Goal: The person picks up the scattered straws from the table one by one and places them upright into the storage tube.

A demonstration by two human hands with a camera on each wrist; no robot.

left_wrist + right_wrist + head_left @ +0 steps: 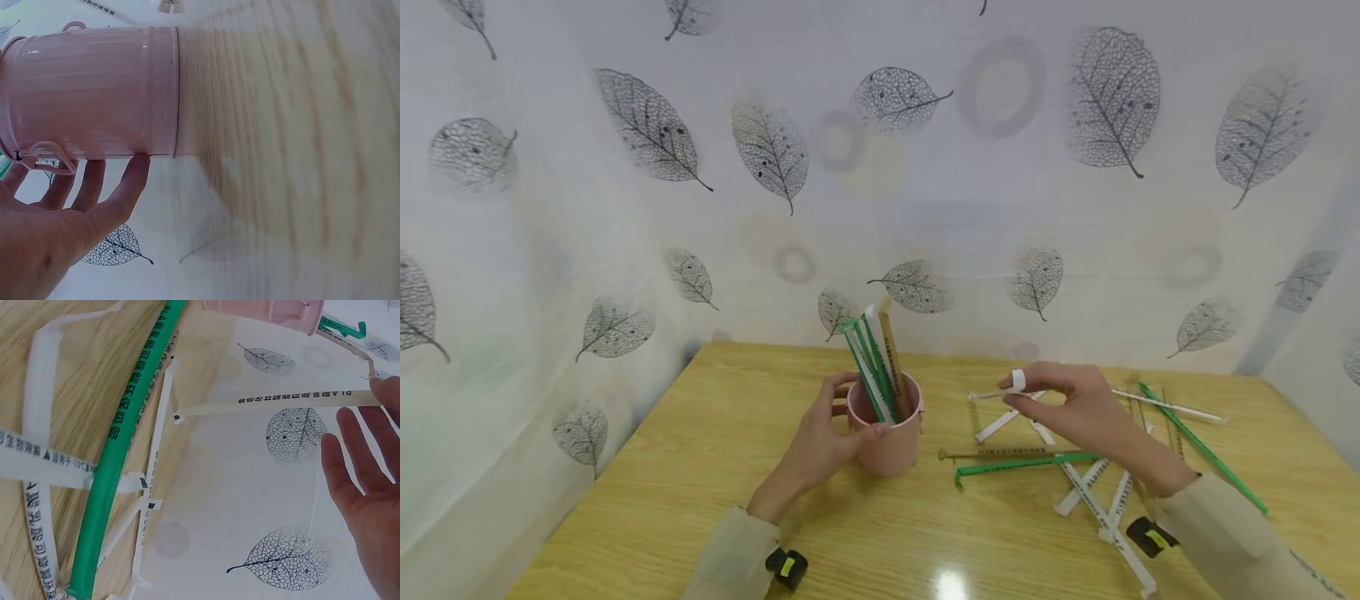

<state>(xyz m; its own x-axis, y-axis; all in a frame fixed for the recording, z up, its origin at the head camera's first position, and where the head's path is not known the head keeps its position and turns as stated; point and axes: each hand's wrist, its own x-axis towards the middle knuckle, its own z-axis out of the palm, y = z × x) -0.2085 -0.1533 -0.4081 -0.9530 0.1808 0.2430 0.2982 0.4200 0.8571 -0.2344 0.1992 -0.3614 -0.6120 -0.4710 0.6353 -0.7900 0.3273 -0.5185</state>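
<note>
My left hand (808, 454) holds a small pink bucket (887, 450) by its side, the thumb near the front of the rim. In the left wrist view its fingertips rest against the bucket's wall beside a small handle (53, 153). Several wrapped straws stand leaning in the bucket, among them a green-and-white one (867, 375) and a brown one (891, 354). To the right of the bucket, my right hand (1086, 408) pinches a white paper-wrapped straw (281, 401) between thumb and fingers, above the table. Dark printing runs along its wrapper.
Loose wrapped straws lie crossed on the wooden table (737, 400) beneath and around the right hand, including a green straw (1206, 450), another green one (1022, 465), a brown one (1000, 453) and several white ones (1101, 521). A leaf-print curtain (925, 183) hangs behind the table.
</note>
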